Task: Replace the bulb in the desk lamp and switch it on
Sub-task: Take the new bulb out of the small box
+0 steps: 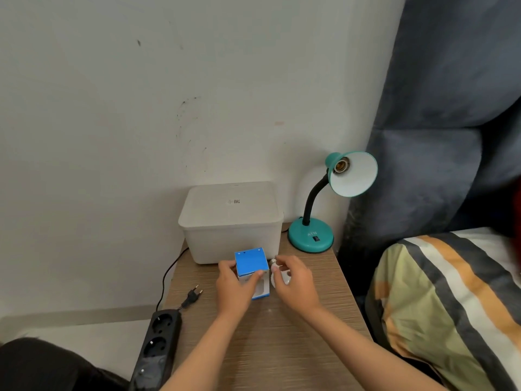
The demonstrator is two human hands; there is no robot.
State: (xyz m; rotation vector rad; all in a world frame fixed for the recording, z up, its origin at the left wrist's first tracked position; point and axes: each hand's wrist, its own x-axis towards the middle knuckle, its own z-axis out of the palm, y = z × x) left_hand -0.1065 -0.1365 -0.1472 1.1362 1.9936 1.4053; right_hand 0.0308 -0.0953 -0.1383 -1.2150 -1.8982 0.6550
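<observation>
A teal desk lamp (311,235) stands at the back right of the wooden bedside table (282,342). Its shade (355,176) tilts toward me and the socket (341,165) inside is bare, with no bulb in it. My left hand (235,286) grips a blue and white bulb box (251,266) in the middle of the table. Just to its right, my right hand (296,280) holds a white bulb (277,273) with its metal screw base pointing up and back. The lamp's black plug (193,294) lies loose on the table, apart from the power strip.
A white lidded plastic box (231,221) sits behind my hands against the wall. A black power strip (158,348) hangs over the table's left front edge. A bed with a striped cover (451,306) and a dark padded headboard (451,108) stands to the right.
</observation>
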